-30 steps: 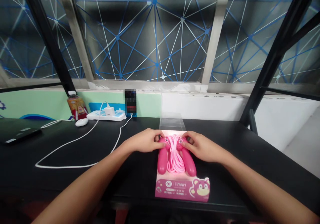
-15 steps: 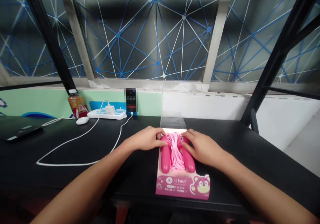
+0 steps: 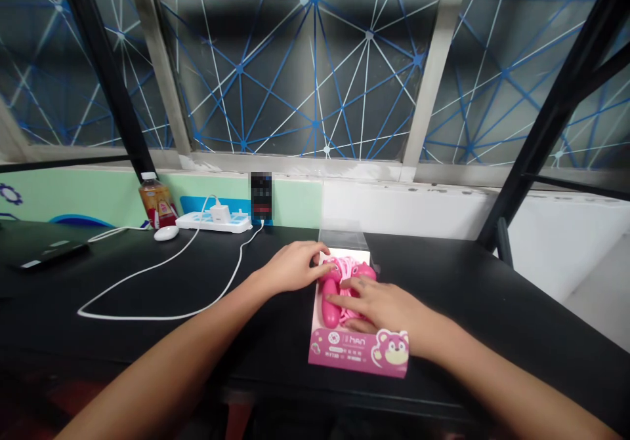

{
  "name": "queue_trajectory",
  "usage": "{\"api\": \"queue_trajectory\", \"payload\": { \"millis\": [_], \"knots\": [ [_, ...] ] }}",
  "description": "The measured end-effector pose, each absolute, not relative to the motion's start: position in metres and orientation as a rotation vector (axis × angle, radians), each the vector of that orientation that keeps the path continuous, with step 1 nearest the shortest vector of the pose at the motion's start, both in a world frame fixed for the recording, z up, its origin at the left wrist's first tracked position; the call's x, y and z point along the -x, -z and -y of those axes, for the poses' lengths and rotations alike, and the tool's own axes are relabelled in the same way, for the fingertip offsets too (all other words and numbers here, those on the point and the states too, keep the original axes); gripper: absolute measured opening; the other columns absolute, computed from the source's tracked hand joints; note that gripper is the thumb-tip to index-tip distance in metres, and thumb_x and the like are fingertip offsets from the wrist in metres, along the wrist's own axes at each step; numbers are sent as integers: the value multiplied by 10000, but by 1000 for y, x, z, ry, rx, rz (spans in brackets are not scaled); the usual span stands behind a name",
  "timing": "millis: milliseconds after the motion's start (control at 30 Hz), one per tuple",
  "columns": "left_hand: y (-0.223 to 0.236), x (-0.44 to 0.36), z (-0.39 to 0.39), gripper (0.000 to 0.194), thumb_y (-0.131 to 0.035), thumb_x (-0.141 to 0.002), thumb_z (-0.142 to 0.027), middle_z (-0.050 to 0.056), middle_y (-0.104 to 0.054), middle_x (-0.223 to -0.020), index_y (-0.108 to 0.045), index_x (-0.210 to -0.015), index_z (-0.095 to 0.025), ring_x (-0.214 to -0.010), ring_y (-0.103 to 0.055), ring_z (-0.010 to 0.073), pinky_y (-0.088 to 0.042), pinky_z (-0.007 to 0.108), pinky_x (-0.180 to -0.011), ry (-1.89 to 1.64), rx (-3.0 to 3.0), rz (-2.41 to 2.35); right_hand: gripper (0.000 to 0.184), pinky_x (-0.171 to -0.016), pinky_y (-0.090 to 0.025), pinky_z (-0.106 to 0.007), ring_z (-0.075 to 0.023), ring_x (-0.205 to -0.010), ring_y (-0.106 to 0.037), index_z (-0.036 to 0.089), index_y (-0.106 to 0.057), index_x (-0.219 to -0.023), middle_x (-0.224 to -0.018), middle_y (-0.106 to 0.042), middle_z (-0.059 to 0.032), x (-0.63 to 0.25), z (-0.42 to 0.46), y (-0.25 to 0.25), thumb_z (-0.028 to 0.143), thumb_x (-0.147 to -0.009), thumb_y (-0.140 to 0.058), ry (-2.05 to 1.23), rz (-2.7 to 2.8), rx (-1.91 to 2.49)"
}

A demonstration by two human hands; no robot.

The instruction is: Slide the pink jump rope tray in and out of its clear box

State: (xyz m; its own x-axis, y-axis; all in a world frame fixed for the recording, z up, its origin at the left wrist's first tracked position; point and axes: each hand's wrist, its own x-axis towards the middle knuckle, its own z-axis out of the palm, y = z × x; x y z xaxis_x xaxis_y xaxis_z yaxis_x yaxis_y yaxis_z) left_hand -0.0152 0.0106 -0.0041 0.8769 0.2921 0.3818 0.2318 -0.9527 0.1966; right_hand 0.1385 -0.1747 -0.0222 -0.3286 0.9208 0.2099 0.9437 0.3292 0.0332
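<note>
At the middle of the black desk, the right hand lies across a pink skipping rope, its fingers spread over the coiled cord and one of the two pink handles. The left hand sits just beside the rope's far end, its fingertips touching the head of a handle. Neither hand is clenched into a fist, but I cannot tell whether either one truly grips.

The rope rests on a pink printed backing card bearing a cartoon bear. A transparent plastic sleeve touches the card's far end.

Left of the hands, a white cable loops across the desk toward a white power strip holding a white charger. Near it lie a white computer mouse and a bottle of orange drink. A blurred, upright phone stands behind the strip, and a flat dark device lies at the left. Beyond rises a green and white wall, below a window patterned with blue and white netting.
</note>
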Motion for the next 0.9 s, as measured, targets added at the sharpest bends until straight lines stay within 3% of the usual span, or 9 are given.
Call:
{"api": "queue_trajectory", "payload": {
  "millis": [67,167,300,400,533,700,900],
  "knots": [
    [6,13,-18,282,-483,-930,-403,41,-673,-961,-653,-1058,-217,-919,-624,199,-468,303,-782,-794,-2889,-418,434,-754,-506,-383,-270,-1023,-587,335,-440,-1396,-1233,-563,-98,-142,174,21,379,-964,-455,160,2427,1692],
    [12,7,-35,344,-464,-929,-305,57,-585,-1284,-593,-1239,-230,-1218,-519,214,-394,345,-1043,-912,-2834,-368,433,-786,-498,-400,-275,-1045,-577,319,-450,-1396,-1285,-547,-109,-144,174,21,385,-968,-446,159,2439,1657],
    [21,2,-54,438,-476,-899,-281,49,-400,-1493,-535,-1332,-256,-1356,-403,227,-328,371,-1123,-703,-2776,-363,442,-778,-504,-404,-280,-1061,-570,317,-454,-1394,-1298,-553,-101,-144,172,23,415,-963,-447,181,2489,1617],
    [22,1,-60,363,-528,-853,-284,65,-402,-1492,-618,-1202,-244,-1325,-445,249,-422,364,-1039,-617,-2727,-370,437,-767,-507,-401,-278,-1051,-576,303,-472,-1381,-1287,-565,-107,-143,171,24,415,-959,-450,197,2497,1599],
    [18,3,-58,231,-518,-830,-231,57,-546,-1371,-647,-1022,-222,-1142,-599,221,-502,297,-888,-589,-2633,-367,426,-717,-513,-361,-258,-1013,-590,310,-485,-1368,-1248,-582,-100,-141,172,26,404,-954,-455,225,2449,1617],
    [13,5,-46,245,-477,-837,-168,47,-657,-1178,-624,-1029,-209,-960,-656,171,-503,257,-819,-540,-2663,-311,430,-607,-504,-293,-244,-967,-607,331,-451,-1386,-1259,-575,-103,-144,163,26,376,-958,-452,379,2388,1773],
    [12,6,-30,264,-466,-861,-147,53,-648,-1144,-607,-1075,-207,-950,-639,168,-505,281,-823,-599,-2687,-203,408,-815,-492,-444,-323,-1044,-577,166,-561,-1295,-1161,-607,-190,-145,152,23,366,-944,-509,704,2290,1878]
  ]
}}
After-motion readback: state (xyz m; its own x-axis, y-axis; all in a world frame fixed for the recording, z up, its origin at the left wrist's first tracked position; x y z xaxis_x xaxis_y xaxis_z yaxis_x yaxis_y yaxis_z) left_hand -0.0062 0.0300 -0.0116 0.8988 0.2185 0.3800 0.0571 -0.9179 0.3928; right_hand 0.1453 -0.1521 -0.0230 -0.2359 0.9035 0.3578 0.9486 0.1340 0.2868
